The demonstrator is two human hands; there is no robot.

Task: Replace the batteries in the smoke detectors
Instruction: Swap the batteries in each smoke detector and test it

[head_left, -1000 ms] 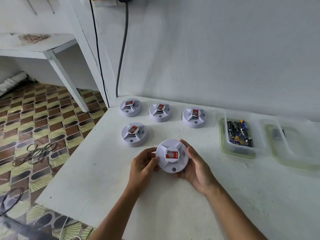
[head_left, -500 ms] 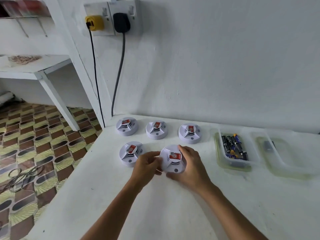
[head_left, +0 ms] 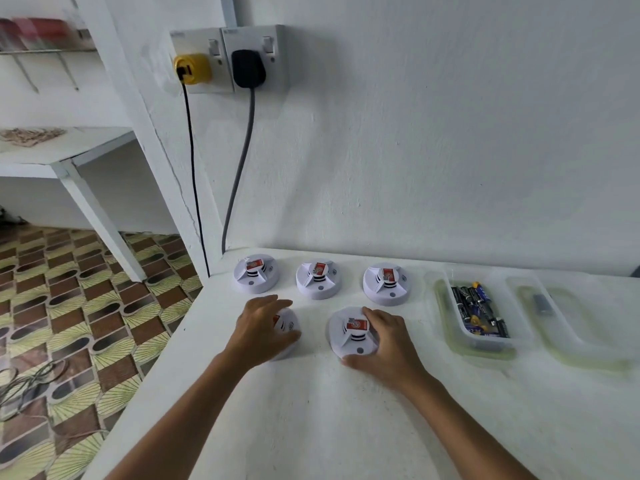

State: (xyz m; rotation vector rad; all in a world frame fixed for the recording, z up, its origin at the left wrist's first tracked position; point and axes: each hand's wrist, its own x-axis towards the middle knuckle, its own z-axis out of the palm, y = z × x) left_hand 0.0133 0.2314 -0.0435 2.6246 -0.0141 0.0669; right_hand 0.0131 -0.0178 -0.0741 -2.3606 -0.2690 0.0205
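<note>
Smoke detectors are under both our hands on the white table (head_left: 311,427): our right hand (head_left: 388,344) grips the front right detector (head_left: 349,332) from its right side, with the thumb at the near edge and the fingers curled over the far edge, and the detector stands flat on the table. Our left hand (head_left: 259,329) lies over the front left detector (head_left: 287,332) with the fingers bent down around its body, so we see only the right part of it. Behind these two, three more detectors stand in a row near the wall: the back left detector (head_left: 255,273), the back middle detector (head_left: 318,278) and the back right detector (head_left: 387,283), each with a red label on top. To the right, well apart from our hands, a clear container (head_left: 446,289) holds batteries (head_left: 479,310), and beside it a second clear container (head_left: 568,327) holds one small dark piece (head_left: 542,304). On the wall above, a yellow plug (head_left: 192,68) and a black plug (head_left: 248,68) sit in sockets.
</note>
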